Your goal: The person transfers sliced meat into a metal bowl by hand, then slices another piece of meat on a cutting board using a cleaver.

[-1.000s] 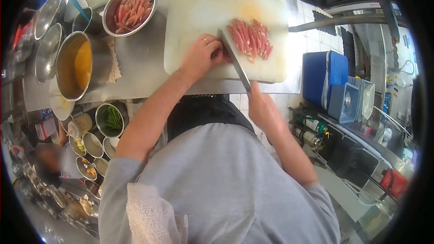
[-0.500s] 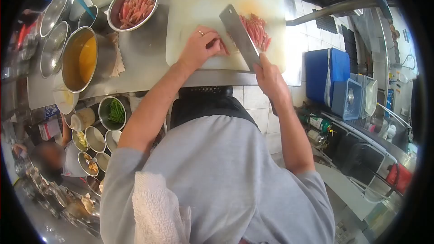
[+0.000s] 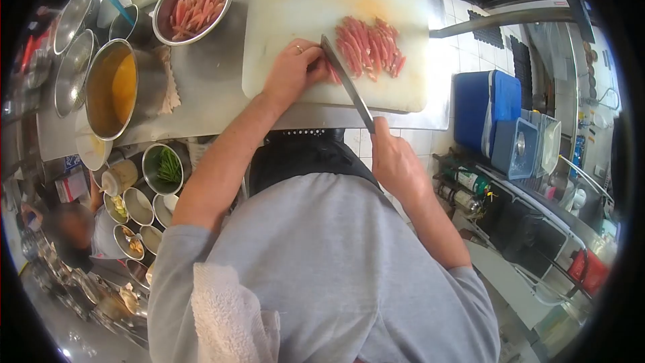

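Observation:
My right hand (image 3: pixel 398 161) grips the handle of a cleaver (image 3: pixel 351 87), its blade nearly upright and edge-on to me over the white cutting board (image 3: pixel 282 7). My left hand (image 3: pixel 293 72) has its fingers curled over a small piece of raw pink meat (image 3: pixel 334 75), close against the left side of the blade. Right of the blade lies a pile of meat strips (image 3: pixel 368 47). The fingertips of my left hand are partly hidden.
A metal bowl (image 3: pixel 225 15) holding meat strips stands left of the board. Farther left are a pot (image 3: pixel 137 94) with orange liquid and several metal bowls. A bowl of green vegetables (image 3: pixel 145 161) sits lower left, near another person (image 3: pixel 111 235). A blue cooler (image 3: pixel 474 111) stands right.
The cleaver has turned from blade-flat to nearly upright and moved left beside my left fingers. My right hand has lowered toward me. The strips behind the blade are now uncovered.

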A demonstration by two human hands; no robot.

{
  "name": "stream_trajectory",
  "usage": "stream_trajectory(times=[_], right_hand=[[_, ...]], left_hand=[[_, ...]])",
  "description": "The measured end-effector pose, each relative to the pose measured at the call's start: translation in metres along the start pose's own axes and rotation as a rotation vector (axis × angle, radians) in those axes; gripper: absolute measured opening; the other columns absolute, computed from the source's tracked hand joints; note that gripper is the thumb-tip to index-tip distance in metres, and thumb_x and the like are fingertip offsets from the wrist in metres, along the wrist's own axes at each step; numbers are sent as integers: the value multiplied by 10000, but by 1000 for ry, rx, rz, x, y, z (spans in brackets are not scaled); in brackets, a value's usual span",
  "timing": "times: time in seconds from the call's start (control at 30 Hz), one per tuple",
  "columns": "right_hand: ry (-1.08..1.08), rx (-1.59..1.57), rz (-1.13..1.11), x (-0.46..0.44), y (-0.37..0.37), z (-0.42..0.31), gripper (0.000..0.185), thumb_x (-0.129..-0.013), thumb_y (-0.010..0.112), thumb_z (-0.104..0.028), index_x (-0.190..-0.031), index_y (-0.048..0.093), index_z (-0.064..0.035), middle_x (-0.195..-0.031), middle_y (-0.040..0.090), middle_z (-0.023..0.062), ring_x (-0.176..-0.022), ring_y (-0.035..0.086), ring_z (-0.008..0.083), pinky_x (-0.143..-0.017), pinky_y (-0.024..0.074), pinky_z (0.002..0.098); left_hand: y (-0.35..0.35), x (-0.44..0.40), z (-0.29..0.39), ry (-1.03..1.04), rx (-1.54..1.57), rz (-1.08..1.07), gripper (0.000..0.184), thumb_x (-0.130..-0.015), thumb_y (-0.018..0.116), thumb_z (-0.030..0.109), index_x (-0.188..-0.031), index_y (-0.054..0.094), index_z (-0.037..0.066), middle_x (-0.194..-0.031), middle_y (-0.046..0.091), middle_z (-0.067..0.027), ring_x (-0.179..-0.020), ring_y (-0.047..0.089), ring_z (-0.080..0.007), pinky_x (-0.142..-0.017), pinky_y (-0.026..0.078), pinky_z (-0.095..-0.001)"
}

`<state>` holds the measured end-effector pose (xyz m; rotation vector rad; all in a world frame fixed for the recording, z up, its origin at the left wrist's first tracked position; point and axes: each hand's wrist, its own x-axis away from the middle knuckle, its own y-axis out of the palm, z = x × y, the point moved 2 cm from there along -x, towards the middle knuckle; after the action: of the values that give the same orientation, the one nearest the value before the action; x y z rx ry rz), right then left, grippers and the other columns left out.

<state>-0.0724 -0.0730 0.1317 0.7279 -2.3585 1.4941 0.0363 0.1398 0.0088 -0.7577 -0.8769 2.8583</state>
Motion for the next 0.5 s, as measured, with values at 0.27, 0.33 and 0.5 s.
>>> stream_trajectory(times=[0.27, 0.33, 0.5], right_hand=[[-33, -14, 68, -23, 10, 2, 248, -868, 478, 43, -1097, 385, 24, -719, 603, 343, -709, 606, 533, -676, 450, 637], [-10, 1, 42, -21, 8, 3, 245, -862, 481, 46, -1089, 394, 26, -727, 601, 350, -732, 609, 535, -679, 451, 636], [-218, -27, 265, -108, 29, 5, 226, -869, 517, 26, -1075, 425, 32, -769, 602, 372, -819, 603, 564, -709, 433, 640]], left_hand=[[2, 0, -1, -2, 9, -34, 216, -760, 742, 34, -970, 693, 35, -996, 691, -104, -966, 645, -304, -830, 550, -390], [0, -2, -2, -22, 14, -23, 211, -759, 740, 37, -964, 693, 31, -995, 690, -106, -966, 643, -307, -831, 549, -392], [3, -1, -4, -9, 24, -2, 183, -774, 731, 54, -950, 695, 24, -1003, 686, -117, -961, 641, -306, -835, 549, -391]])
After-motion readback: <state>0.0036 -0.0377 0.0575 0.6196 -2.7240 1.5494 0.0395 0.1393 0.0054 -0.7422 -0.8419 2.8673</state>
